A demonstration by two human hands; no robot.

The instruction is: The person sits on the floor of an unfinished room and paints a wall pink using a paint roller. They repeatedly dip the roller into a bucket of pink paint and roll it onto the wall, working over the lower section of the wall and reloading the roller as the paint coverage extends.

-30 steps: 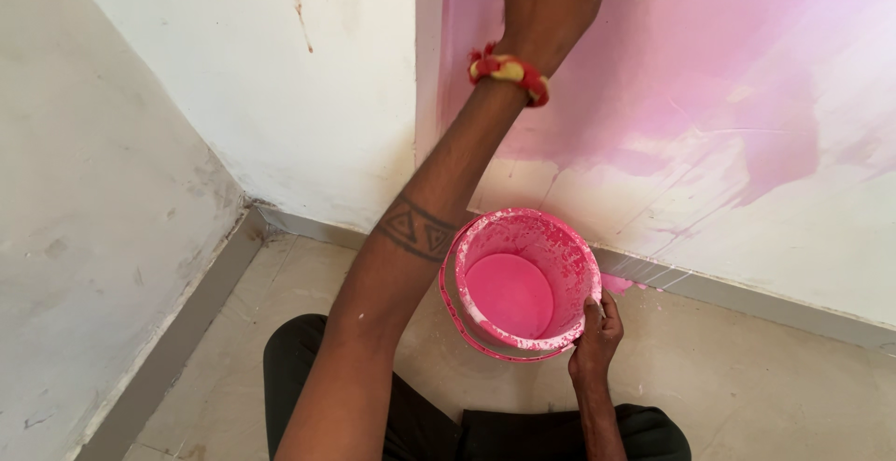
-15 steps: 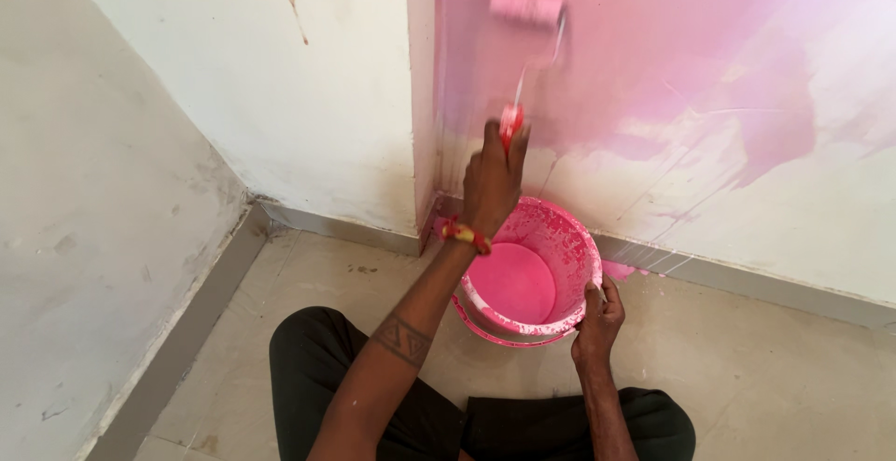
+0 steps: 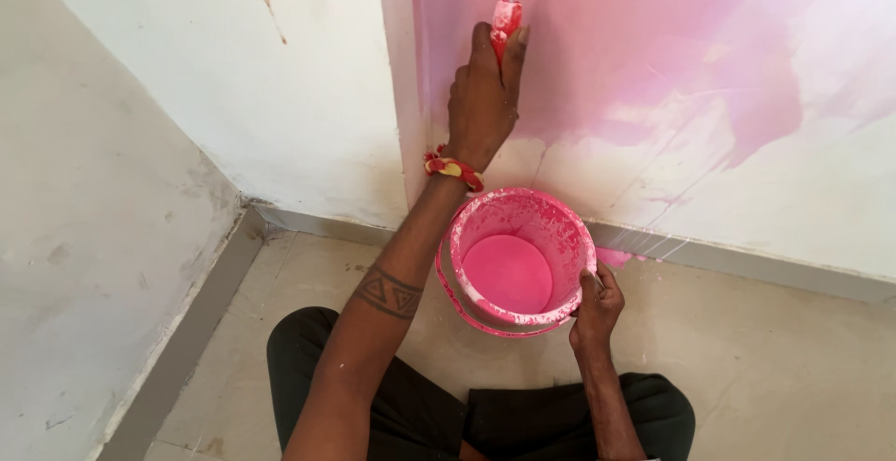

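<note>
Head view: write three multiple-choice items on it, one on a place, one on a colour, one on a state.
1. Where is the bucket?
A. on a shelf
B. just above the floor by the wall's foot, in front of the person's crossed legs
C. hanging from the wall

2. What colour is the paint in it?
A. pink
B. blue
C. green

3. What is the left hand doing?
A. resting flat on the floor
B. gripping the bucket rim
C. gripping a red roller handle raised against the wall

Answers: B, the right hand holds its rim beside the skirting; A, paint and splashed walls are pink; C, fingers wrap the handle.
</note>
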